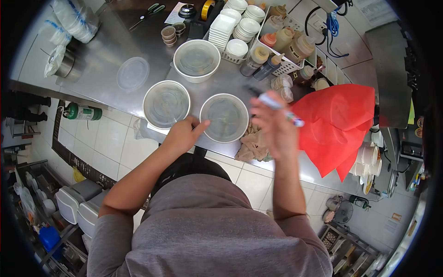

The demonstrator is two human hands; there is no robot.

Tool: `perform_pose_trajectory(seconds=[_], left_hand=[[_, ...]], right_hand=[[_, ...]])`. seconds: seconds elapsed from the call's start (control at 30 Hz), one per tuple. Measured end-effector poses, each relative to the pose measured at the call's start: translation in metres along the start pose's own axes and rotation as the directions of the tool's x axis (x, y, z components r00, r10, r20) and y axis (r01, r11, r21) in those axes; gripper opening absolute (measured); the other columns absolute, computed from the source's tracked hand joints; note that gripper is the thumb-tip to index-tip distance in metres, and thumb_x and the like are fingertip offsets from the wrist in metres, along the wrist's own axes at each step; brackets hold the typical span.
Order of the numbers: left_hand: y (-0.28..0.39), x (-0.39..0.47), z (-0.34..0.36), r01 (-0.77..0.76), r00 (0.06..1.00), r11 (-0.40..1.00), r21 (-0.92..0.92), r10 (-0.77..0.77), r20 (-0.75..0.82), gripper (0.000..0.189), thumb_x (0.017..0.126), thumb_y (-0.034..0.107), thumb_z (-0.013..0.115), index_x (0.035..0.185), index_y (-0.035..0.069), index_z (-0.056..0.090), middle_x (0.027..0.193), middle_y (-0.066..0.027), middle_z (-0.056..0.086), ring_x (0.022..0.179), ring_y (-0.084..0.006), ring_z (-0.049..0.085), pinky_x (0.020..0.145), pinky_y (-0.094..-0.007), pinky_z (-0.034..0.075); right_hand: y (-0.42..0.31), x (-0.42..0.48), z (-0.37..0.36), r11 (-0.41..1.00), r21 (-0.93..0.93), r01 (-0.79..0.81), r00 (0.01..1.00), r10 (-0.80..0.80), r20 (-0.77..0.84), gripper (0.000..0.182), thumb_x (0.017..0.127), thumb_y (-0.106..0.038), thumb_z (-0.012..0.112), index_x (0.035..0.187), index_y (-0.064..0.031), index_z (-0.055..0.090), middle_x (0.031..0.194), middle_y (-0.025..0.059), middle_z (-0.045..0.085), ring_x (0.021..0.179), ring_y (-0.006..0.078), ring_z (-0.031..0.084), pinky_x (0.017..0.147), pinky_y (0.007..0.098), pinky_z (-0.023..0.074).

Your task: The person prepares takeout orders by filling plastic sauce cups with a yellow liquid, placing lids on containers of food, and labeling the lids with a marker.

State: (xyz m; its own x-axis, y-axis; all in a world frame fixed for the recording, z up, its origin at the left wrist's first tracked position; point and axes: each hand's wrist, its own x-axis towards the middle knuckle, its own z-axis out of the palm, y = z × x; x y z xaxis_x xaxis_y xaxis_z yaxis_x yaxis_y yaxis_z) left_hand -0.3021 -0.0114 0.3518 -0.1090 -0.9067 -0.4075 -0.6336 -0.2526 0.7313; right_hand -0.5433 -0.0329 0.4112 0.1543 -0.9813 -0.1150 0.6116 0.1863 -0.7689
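Three white round bowls with clear lids stand on the steel counter before me: a near right bowl (224, 118), a near left bowl (166, 104) and a far bowl (197, 59). My left hand (187, 134) is between the two near bowls, its thumb at the rim of the right one. No object shows in that hand; its curled fingers are partly hidden. My right hand (275, 126) is raised right of the near right bowl, blurred by motion. It holds a marker pen (271, 100) with a white barrel and a dark tip end.
A loose clear lid (133, 73) lies at left. Crumpled brown cloth (254, 145) and a red fabric bag (334, 128) are at right. Behind stand stacked white dishes (221, 31), squeeze bottles (283, 38), sauce cups (169, 36) and scissors (147, 15). Steel counter (100, 65) edge runs before me.
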Motion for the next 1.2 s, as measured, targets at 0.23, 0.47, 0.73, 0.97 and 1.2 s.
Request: perform_pose_trajectory(seconds=[0.23, 0.47, 0.73, 0.97, 1.2], left_hand=[[-0.02, 0.012, 0.04, 0.072, 0.997, 0.959, -0.276, -0.059, 0.054, 0.044, 0.094, 0.037, 0.051, 0.081, -0.004, 0.059, 0.07, -0.0209, 0.061, 0.068, -0.0355, 0.059, 0.067, -0.0416, 0.044], [-0.034, 0.016, 0.052, 0.084, 0.996, 0.878, -0.471, -0.064, 0.058, 0.041, 0.093, 0.034, 0.054, 0.077, -0.004, 0.06, 0.065, -0.0128, 0.058, 0.061, -0.0233, 0.055, 0.062, -0.0354, 0.043], [-0.034, 0.018, 0.052, 0.099, 0.995, 0.87, -0.484, -0.075, 0.07, 0.041, 0.094, 0.034, 0.054, 0.077, -0.003, 0.059, 0.062, -0.0108, 0.056, 0.058, -0.0205, 0.052, 0.059, -0.0343, 0.041], [-0.032, 0.017, 0.051, 0.1, 0.995, 0.874, -0.476, -0.075, 0.07, 0.04, 0.094, 0.033, 0.054, 0.076, -0.003, 0.058, 0.061, -0.01, 0.055, 0.057, -0.0202, 0.052, 0.058, -0.0343, 0.041], [-0.03, 0.018, 0.05, 0.14, 0.989, 0.847, -0.513, -0.102, 0.103, 0.033, 0.095, 0.03, 0.055, 0.075, 0.004, 0.055, 0.064, 0.0005, 0.047, 0.057, -0.009, 0.041, 0.053, -0.0262, 0.035]], right_hand=[[0.086, 0.021, -0.004, 0.816, -0.578, -0.016, 0.999, -0.003, -0.032, 0.015, 0.078, 0.0, 0.068, 0.089, -0.0029, 0.058, 0.076, 0.0005, 0.057, 0.066, 0.0083, 0.053, 0.058, 0.0231, 0.0422], [0.095, 0.014, -0.02, 0.683, -0.719, 0.13, 0.991, -0.112, 0.073, 0.014, 0.073, 0.0, 0.068, 0.074, -0.0036, 0.054, 0.067, -0.0018, 0.051, 0.061, 0.0066, 0.047, 0.055, 0.0236, 0.0373], [0.092, 0.015, -0.016, 0.682, -0.721, 0.118, 0.993, -0.063, 0.102, 0.014, 0.072, -0.001, 0.067, 0.07, -0.0027, 0.054, 0.065, -0.0003, 0.052, 0.061, 0.0074, 0.047, 0.056, 0.0242, 0.0379], [0.095, 0.016, -0.02, 0.696, -0.714, 0.077, 0.997, -0.067, 0.042, 0.013, 0.071, 0.0, 0.066, 0.07, -0.0028, 0.053, 0.064, -0.0007, 0.051, 0.061, 0.0079, 0.047, 0.056, 0.0243, 0.038], [0.089, 0.017, -0.021, 0.669, -0.734, 0.113, 0.993, -0.107, 0.055, 0.012, 0.071, 0.001, 0.066, 0.071, -0.0037, 0.055, 0.065, -0.0006, 0.051, 0.062, 0.008, 0.048, 0.057, 0.0247, 0.0386]])
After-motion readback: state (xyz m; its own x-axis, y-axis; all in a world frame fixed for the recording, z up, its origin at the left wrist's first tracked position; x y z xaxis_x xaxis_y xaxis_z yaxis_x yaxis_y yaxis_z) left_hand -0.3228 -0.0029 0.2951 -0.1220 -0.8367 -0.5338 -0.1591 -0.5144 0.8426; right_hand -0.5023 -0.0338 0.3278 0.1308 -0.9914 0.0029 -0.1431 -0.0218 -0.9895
